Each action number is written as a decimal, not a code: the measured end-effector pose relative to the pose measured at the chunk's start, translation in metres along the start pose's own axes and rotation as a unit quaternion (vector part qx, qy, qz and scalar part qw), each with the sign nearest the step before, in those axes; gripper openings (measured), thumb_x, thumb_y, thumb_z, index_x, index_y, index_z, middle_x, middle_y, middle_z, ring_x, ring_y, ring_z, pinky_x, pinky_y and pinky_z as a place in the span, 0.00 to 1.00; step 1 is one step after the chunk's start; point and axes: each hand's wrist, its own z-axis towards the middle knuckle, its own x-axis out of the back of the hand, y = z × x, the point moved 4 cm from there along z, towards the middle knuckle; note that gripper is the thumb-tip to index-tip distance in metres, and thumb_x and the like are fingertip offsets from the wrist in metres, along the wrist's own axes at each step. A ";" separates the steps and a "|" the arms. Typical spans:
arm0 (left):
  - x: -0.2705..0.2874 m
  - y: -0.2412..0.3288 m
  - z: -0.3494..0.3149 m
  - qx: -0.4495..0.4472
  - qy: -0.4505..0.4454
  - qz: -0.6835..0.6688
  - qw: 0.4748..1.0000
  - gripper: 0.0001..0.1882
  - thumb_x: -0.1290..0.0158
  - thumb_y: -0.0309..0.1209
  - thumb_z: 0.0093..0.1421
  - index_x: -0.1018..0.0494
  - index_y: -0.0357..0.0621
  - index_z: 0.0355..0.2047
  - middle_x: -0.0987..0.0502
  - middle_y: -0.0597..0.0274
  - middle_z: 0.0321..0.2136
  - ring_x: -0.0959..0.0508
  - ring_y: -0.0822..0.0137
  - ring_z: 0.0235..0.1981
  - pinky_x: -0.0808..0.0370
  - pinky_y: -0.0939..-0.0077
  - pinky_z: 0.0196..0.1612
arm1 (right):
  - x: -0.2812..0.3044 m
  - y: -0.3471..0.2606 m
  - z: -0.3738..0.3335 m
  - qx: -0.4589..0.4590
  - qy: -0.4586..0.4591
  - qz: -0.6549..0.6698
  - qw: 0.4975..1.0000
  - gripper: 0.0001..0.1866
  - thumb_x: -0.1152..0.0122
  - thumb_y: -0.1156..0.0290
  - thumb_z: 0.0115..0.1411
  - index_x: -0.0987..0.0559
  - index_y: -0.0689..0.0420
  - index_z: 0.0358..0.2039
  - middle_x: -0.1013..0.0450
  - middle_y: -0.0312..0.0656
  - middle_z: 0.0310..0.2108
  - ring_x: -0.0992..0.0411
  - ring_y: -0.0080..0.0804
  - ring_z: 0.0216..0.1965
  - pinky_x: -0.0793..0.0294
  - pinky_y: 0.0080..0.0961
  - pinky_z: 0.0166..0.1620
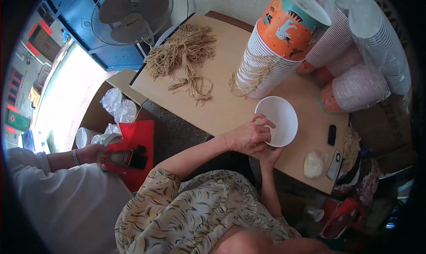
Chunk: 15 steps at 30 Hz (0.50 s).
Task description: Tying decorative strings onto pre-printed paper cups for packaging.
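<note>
A white cup (pixel 285 121) is close by the tall cup stack (pixel 266 65), on its near side;
the left hand (pixel 254 135) bends its fingers at the rim, grip hard to tell; the right hand (pixel 269 155), partly hidden, holds the cup; string (pixel 182 52) lies left of the stack.

The left hand (pixel 251 136) curls its fingers at the left rim of a white cup (pixel 283 120), and the right hand (pixel 270 155) holds its near side. Farther across the table (pixel 213 109) rises a tall cup stack (pixel 267 61); far left lies a heap of beige cords (pixel 183 49), with a fan (pixel 132 18) beyond.
</note>
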 end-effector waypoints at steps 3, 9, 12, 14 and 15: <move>0.004 0.000 -0.003 -0.010 -0.025 0.014 1.000 0.15 0.43 0.25 0.47 0.24 0.46 0.39 0.23 0.60 0.45 0.34 0.54 0.64 0.44 0.46 0.67 | 0.015 -0.007 0.011 0.160 -0.101 -0.427 0.884 0.55 0.22 0.73 0.49 0.49 0.56 0.71 0.40 0.48 0.65 0.37 0.42 0.64 0.35 0.41 0.63; 0.045 -0.046 -0.058 0.118 0.156 0.075 0.978 0.25 0.45 0.17 0.48 0.24 0.49 0.48 0.25 0.58 0.53 0.27 0.51 0.58 0.31 0.52 0.60 | 0.005 0.002 0.006 0.251 -0.088 -0.520 0.812 0.43 0.29 0.72 0.56 0.41 0.59 0.68 0.39 0.47 0.64 0.37 0.40 0.64 0.37 0.39 0.65; 0.094 -0.104 -0.099 0.304 0.256 0.091 0.913 0.16 0.37 0.23 0.53 0.21 0.42 0.44 0.23 0.56 0.41 0.22 0.52 0.44 0.22 0.60 0.45 | -0.002 -0.007 -0.001 0.239 -0.029 -0.652 0.719 0.51 0.22 0.81 0.43 0.41 0.61 0.67 0.38 0.48 0.63 0.36 0.37 0.63 0.36 0.37 0.65; 0.114 -0.139 -0.126 0.359 0.214 0.195 0.888 0.12 0.37 0.27 0.53 0.19 0.42 0.39 0.24 0.55 0.39 0.22 0.52 0.42 0.23 0.61 0.44 | 0.007 -0.005 0.005 0.229 -0.048 -0.644 0.728 0.51 0.21 0.76 0.45 0.40 0.62 0.67 0.36 0.47 0.62 0.35 0.37 0.62 0.37 0.36 0.65; 0.115 -0.155 -0.137 0.360 0.213 0.196 0.887 0.12 0.37 0.27 0.53 0.19 0.42 0.39 0.24 0.55 0.39 0.22 0.52 0.42 0.23 0.61 0.44 | 0.006 -0.004 0.006 0.227 -0.048 -0.644 0.729 0.51 0.21 0.76 0.45 0.40 0.62 0.67 0.36 0.47 0.62 0.35 0.37 0.62 0.37 0.36 0.65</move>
